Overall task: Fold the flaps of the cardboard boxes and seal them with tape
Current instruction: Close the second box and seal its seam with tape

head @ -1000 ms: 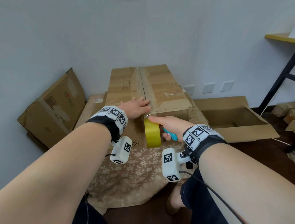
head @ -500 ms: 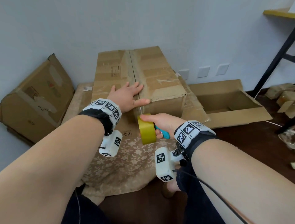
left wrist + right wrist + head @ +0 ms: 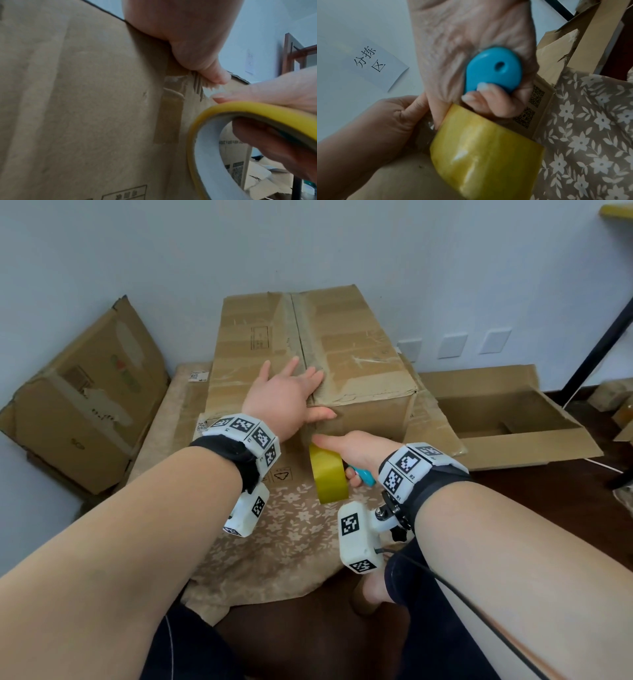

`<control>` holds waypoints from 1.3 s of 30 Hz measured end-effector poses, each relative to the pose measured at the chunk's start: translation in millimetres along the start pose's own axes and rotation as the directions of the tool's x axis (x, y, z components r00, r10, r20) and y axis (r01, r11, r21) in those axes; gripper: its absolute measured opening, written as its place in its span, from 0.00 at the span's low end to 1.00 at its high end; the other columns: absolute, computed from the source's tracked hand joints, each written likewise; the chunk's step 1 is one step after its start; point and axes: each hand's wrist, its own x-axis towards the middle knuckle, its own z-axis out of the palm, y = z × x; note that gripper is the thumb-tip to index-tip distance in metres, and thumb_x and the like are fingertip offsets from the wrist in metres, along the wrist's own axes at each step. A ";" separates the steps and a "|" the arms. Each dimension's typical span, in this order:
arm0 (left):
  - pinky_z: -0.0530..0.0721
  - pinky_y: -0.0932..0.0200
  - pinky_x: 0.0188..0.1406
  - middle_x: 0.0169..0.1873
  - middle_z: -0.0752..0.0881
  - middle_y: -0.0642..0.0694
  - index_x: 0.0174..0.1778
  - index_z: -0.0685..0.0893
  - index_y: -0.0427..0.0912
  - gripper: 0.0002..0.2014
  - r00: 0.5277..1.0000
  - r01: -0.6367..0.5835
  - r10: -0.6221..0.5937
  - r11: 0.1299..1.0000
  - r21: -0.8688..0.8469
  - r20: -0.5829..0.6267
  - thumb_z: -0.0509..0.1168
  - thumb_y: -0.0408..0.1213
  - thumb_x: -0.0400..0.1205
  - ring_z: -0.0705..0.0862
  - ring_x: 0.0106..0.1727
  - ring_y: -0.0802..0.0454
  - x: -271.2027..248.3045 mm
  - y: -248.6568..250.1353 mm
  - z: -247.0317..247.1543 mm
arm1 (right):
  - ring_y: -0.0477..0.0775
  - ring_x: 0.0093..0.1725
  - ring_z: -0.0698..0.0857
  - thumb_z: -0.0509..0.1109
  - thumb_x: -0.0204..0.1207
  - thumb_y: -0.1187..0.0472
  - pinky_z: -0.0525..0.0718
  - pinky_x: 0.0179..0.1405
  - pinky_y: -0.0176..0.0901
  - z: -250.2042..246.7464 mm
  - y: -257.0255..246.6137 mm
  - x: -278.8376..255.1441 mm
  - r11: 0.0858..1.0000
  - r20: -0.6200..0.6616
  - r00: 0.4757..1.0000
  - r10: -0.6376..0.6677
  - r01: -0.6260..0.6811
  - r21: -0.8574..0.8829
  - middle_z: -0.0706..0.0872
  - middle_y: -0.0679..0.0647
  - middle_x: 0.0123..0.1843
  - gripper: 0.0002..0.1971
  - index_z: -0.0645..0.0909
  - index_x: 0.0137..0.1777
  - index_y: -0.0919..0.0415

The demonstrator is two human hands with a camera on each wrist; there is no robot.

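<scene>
A large cardboard box (image 3: 359, 347) stands in front of me with its top flaps folded shut along a centre seam. My left hand (image 3: 284, 395) lies flat on the top near the front edge, fingers spread, thumb (image 3: 212, 75) hooked over the edge at the seam. My right hand (image 3: 356, 450) grips a yellow tape roll (image 3: 329, 474) (image 3: 223, 121) (image 3: 484, 148) against the box's front face just below that thumb. Its lower fingers also hold a blue cutter (image 3: 364, 475) (image 3: 491, 71). Old tape strips (image 3: 169, 119) show on the front face.
The box sits on a low surface covered with a floral cloth (image 3: 291, 542). A taped box (image 3: 85, 405) leans against the wall on the left. An open box (image 3: 507, 419) lies on the floor to the right, beside a black slanted leg (image 3: 599, 337).
My left hand has spread flatter over the seam with the thumb over the front edge. My right hand has moved the roll down from the top edge onto the front face.
</scene>
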 end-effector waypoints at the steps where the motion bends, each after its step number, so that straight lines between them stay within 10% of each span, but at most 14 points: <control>1: 0.41 0.36 0.80 0.82 0.57 0.55 0.83 0.53 0.52 0.41 1.000 0.002 -0.002 1.000 0.025 -0.009 0.48 0.70 0.77 0.45 0.84 0.51 -0.4 1.2 0.0 | 0.49 0.18 0.64 0.64 0.76 0.35 0.65 0.21 0.35 0.0 -0.6 -0.6 1.000 -0.018 1.000 -0.008 0.007 -0.029 0.66 0.52 0.21 0.26 0.69 0.34 0.59; 13: 0.39 0.31 0.78 0.82 0.58 0.56 0.83 0.52 0.54 0.41 0.996 0.060 -0.054 0.994 0.095 -0.067 0.49 0.71 0.77 0.47 0.84 0.50 -3.6 9.3 6.3 | 0.53 0.28 0.73 0.60 0.73 0.28 0.69 0.28 0.41 -1.7 -2.4 -0.8 0.953 -0.117 0.991 -0.060 0.022 -0.304 0.72 0.54 0.30 0.33 0.75 0.50 0.63; 18: 0.40 0.33 0.79 0.82 0.57 0.56 0.83 0.52 0.53 0.43 0.997 0.062 -0.059 0.996 0.070 -0.043 0.53 0.70 0.76 0.45 0.84 0.50 -2.8 9.7 3.9 | 0.53 0.29 0.73 0.61 0.71 0.27 0.69 0.29 0.41 -3.4 -2.4 -0.9 0.946 -0.110 0.990 -0.084 0.044 -0.321 0.71 0.53 0.29 0.31 0.74 0.39 0.60; 34: 0.50 0.40 0.81 0.83 0.52 0.57 0.84 0.46 0.54 0.44 0.998 -0.015 0.016 0.999 -0.033 0.055 0.66 0.56 0.78 0.41 0.84 0.48 -9.2 -5.1 -8.4 | 0.54 0.29 0.75 0.58 0.72 0.27 0.73 0.31 0.43 -12.6 -10.1 -11.4 0.904 -0.082 0.990 -0.118 0.073 -0.421 0.77 0.57 0.31 0.37 0.79 0.45 0.66; 39: 0.55 0.40 0.81 0.82 0.50 0.59 0.83 0.46 0.58 0.45 0.994 -0.024 0.030 0.998 -0.056 0.105 0.70 0.46 0.78 0.43 0.84 0.49 -14.6 -11.5 -9.4 | 0.56 0.34 0.75 0.72 0.73 0.52 0.75 0.39 0.47 -24.9 -22.8 -18.5 0.910 -0.006 0.991 -0.137 0.123 -0.396 0.89 0.57 0.41 0.17 0.87 0.47 0.69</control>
